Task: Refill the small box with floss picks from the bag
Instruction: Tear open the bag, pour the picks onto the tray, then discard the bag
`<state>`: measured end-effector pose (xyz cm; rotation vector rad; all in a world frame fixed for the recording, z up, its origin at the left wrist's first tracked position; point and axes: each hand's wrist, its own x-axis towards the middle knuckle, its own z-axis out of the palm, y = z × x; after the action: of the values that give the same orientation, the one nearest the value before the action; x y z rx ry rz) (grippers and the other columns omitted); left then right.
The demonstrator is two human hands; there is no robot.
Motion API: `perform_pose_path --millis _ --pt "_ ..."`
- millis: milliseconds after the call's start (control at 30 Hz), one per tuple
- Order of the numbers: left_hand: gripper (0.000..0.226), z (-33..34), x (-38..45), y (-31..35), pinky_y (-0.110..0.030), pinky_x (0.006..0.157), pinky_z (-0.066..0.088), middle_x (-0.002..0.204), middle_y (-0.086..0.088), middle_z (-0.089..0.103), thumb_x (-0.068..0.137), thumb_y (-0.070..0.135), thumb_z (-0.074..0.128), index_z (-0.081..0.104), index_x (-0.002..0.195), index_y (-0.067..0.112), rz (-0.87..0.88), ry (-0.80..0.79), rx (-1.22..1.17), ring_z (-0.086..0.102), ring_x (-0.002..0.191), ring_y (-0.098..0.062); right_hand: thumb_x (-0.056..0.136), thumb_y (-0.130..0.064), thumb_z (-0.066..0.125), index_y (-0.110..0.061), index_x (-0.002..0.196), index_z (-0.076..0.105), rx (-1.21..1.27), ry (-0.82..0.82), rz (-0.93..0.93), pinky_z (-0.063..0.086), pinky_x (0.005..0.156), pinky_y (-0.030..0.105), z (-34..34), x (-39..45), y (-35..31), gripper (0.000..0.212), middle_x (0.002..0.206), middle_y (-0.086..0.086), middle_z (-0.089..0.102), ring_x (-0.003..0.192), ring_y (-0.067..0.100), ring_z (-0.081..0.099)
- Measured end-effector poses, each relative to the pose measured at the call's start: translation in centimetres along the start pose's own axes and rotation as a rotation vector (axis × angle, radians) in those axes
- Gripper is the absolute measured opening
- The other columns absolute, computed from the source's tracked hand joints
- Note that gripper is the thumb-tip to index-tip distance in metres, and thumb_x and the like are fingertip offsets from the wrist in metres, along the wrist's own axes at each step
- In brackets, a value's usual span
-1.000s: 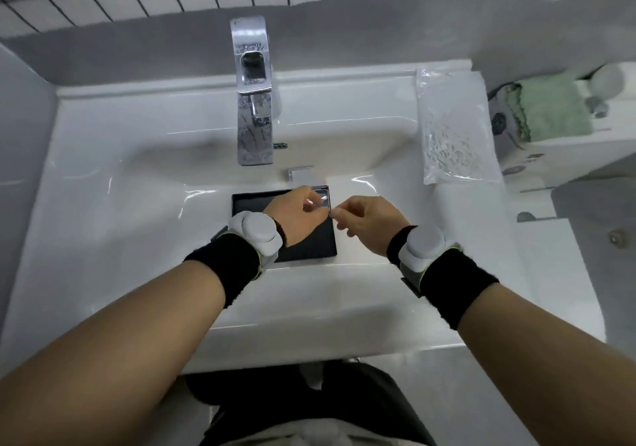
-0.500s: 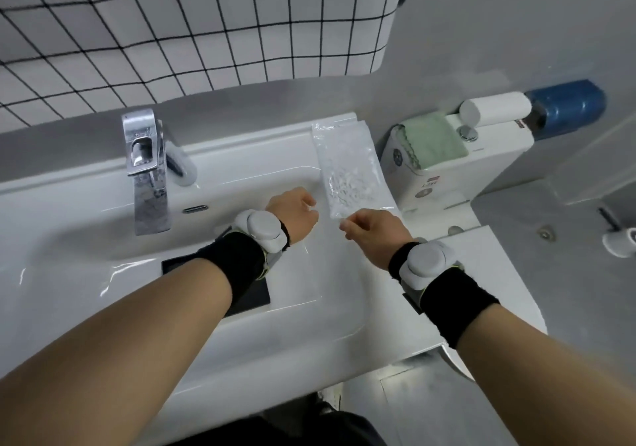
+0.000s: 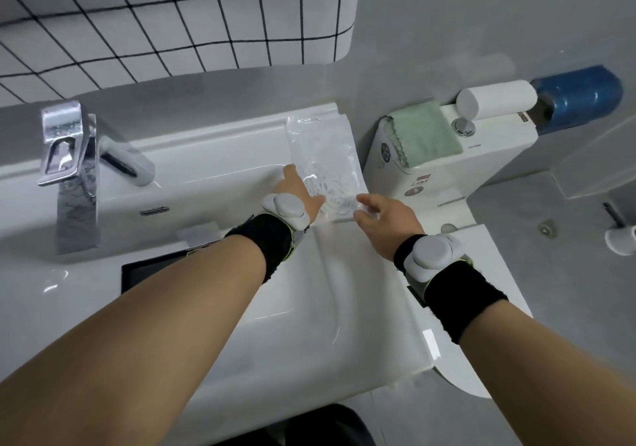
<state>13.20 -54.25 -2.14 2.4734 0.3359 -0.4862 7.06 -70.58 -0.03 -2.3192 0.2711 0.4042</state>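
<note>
Now the clear bag (image 3: 323,156) of floss picks lies on the sink's (image 3: 213,156) right rim, its near end between both hands: left hand (image 3: 297,189) touches its edge with straight fingers, right hand (image 3: 385,218) rests relaxed fingers on its corner.

We have turned our head to the right, so the tap (image 3: 74,170) now sits at the left and the toilet tank (image 3: 457,156) with its green cloth (image 3: 421,134) has come fully into sight. A second ago both our hands were over the black box (image 3: 151,272), pinching at its edge; now they have left it and reached the clear bag (image 3: 323,156) on the sink's (image 3: 309,308) right rim. Our left hand (image 3: 297,187) lies with straight fingers against the bag's left edge, and our right hand (image 3: 385,220) touches its near corner, where half a second ago it was just short of it.
</note>
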Motion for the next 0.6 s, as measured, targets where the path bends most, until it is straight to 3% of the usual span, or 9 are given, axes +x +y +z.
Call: perform_pose_path --millis 133,233,267,367,433,600 --pt "0.069 -1.2 0.1 0.0 -0.036 0.089 0.047 0.112 -0.003 0.059 0.077 0.041 0.072 0.04 0.129 0.009 -0.049 -0.057 -0.022 0.061 0.101 -0.029 0.094 -0.028 0.054 -0.023 0.134 0.054 0.026 -0.014 -0.01 0.033 0.095 0.016 0.1 0.3 0.0 0.04 0.134 -0.003 0.058 0.125 0.013 0.051" --pt "0.027 -2.6 -1.1 -0.5 -0.027 0.062 0.042 0.079 0.0 0.058 0.082 0.034 0.07 0.054 0.087 0.013 0.03 -0.065 -0.039 0.055 0.068 -0.018 0.092 -0.028 0.055 -0.022 0.131 0.053 0.035 0.028 -0.032 0.038 0.093 0.021 0.3 0.7 -0.8 0.039 0.129 -0.003 0.059 0.117 0.014 0.054" --pt "0.022 -3.1 -1.6 -1.0 -0.026 0.06 0.039 0.076 0.0 0.055 0.083 0.028 0.069 0.054 0.084 0.013 0.053 -0.064 -0.075 0.052 0.066 -0.017 0.092 -0.028 0.056 -0.022 0.13 0.052 0.044 0.053 -0.046 0.039 0.091 0.021 0.3 0.8 -1.3 0.039 0.128 -0.003 0.058 0.113 0.014 0.055" --pt "0.029 -4.5 -3.4 -2.9 -0.035 0.078 0.049 0.097 -0.006 0.065 0.081 0.021 0.07 0.059 0.105 0.008 0.114 -0.049 -0.128 0.062 0.088 -0.026 0.091 -0.027 0.057 -0.021 0.13 0.05 0.086 0.124 -0.092 0.042 0.088 0.024 0.3 0.8 -3.5 0.041 0.126 -0.001 0.057 0.104 0.013 0.055" --pt "0.028 -6.0 -4.7 -4.5 -0.033 0.079 0.05 0.099 -0.004 0.066 0.08 0.014 0.07 0.061 0.106 0.008 0.117 -0.068 -0.178 0.062 0.09 -0.025 0.089 -0.028 0.059 -0.02 0.13 0.048 0.103 0.155 -0.132 0.043 0.086 0.025 0.5 0.3 -5.6 0.043 0.124 -0.001 0.056 0.099 0.012 0.055" --pt "0.021 -10.0 -7.8 -9.2 -0.035 0.085 0.052 0.099 -0.003 0.068 0.077 0.012 0.071 0.06 0.093 0.02 0.15 -0.103 -0.141 0.065 0.095 -0.024 0.086 -0.029 0.064 -0.02 0.138 0.038 0.097 0.246 -0.315 0.04 0.105 0.039 0.9 -1.9 -11.8 0.058 0.136 0.001 0.045 0.124 0.022 0.046"
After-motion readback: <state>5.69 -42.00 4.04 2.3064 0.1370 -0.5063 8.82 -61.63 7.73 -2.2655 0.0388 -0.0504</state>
